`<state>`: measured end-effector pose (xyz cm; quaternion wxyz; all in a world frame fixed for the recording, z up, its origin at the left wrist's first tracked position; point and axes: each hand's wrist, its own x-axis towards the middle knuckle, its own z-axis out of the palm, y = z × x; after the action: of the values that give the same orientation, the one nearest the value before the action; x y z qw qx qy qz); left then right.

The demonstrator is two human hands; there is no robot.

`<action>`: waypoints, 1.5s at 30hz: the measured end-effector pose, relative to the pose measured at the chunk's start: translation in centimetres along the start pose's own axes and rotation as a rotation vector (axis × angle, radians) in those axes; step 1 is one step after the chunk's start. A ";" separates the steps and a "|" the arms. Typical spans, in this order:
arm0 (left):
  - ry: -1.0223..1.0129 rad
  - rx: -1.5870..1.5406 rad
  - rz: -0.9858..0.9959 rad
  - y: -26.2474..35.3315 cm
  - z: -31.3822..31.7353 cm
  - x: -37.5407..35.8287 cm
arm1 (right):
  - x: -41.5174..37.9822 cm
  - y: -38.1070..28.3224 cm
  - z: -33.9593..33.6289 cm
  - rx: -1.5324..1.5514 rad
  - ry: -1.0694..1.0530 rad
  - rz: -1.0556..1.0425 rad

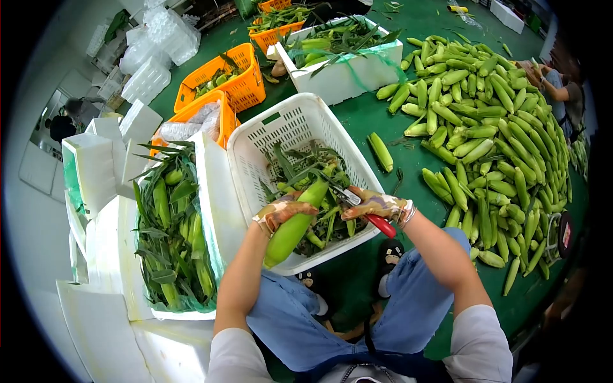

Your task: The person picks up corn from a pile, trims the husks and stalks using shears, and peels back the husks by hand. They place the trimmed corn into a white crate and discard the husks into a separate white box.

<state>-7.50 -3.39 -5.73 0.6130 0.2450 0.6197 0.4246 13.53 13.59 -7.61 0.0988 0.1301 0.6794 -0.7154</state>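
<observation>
My left hand (284, 213), in a stained glove, is wrapped round a green ear of corn (288, 235) that tilts up to the right. In my right hand (375, 205), also gloved, are pruning shears (348, 196) with a red handle; their metal blades reach the top end of the ear. Both hands are over a white plastic basket (255, 140), which holds leafy trimmings (306, 163).
To the left, a foam box (220, 204) holds unhusked corn (169, 210). Orange crates (246, 83) and another foam box (348, 76) stand ahead. A large corn pile (491, 140) covers the floor at right, with a seated person (559, 92) behind it.
</observation>
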 end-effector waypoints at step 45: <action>1.325 0.936 -0.168 -7.0 -15.1 -19.7 | -24.3 28.4 -26.7 -0.990 1.219 0.684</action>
<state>-18.10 -26.70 -2.32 -0.0168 0.1264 0.9831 0.1312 46.95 37.77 -27.88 -0.0280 0.6316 0.7714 -0.0723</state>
